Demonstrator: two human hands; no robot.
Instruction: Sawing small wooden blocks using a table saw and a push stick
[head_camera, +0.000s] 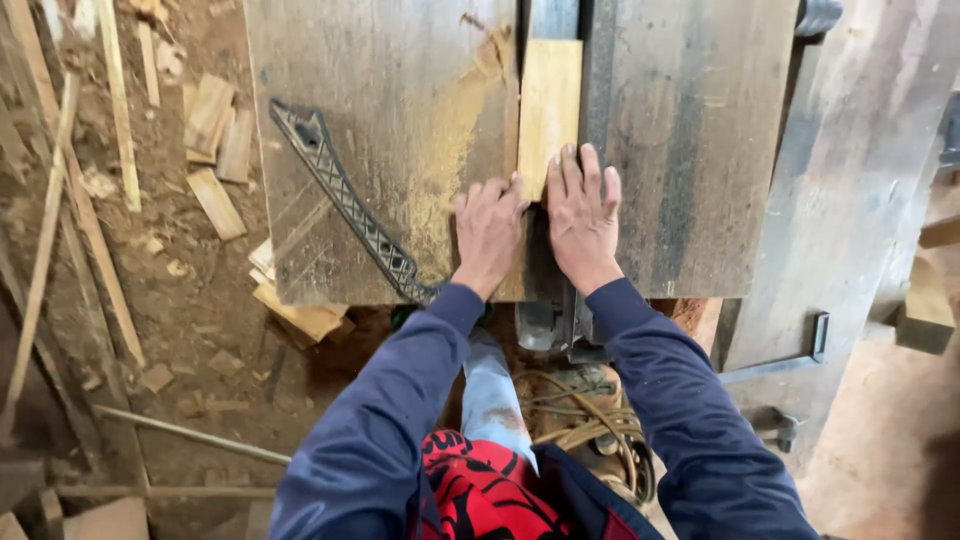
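Two hands are pressing flat near the middle of the frame: the left hand (488, 228) is lying open, palm down, on the surface (380, 110) with its fingertips touching the lower left edge of the board (549, 100), and the right hand (583, 215) is lying open too, fingers spread, over the board's near end. Neither is gripping anything; both are only bearing down. That board, a pale short plank, is sitting in the upper centre, running up the frame beside a dark slot, with yellow sawdust spreading to its left. It is looking stiff, light and dry, probably smooth enough to slide easily, so flat palm pressure on its near end and side edge is seeming the sound hold, fingers kept off the slot line. A black lattice strip (340, 195) is lying diagonally at left. Offcuts (215, 135) are littering the floor at upper left, and coiled cord (590, 425) is sitting below the surface.
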